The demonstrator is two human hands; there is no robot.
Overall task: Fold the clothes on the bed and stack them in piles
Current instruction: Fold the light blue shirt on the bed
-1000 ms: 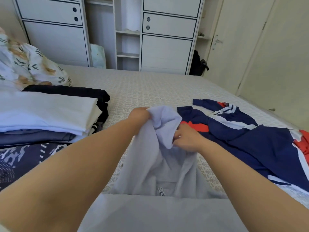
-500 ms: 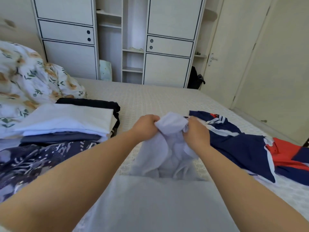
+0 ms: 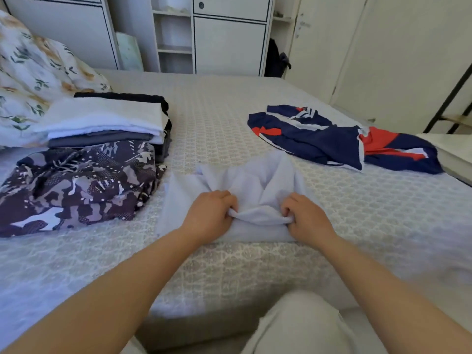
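The pale blue garment [image 3: 255, 180] is now down on the bed [image 3: 217, 111] instead of lifted, and I see my left hand [image 3: 209, 215] and right hand [image 3: 309, 218] each gripping its bunched near edge, cloth spreading away beyond both fists.

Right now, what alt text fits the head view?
Both hands, left and right, grip a pale blue garment bunched on the bed. A folded pile and camouflage garment lie left, a navy and red shirt right.
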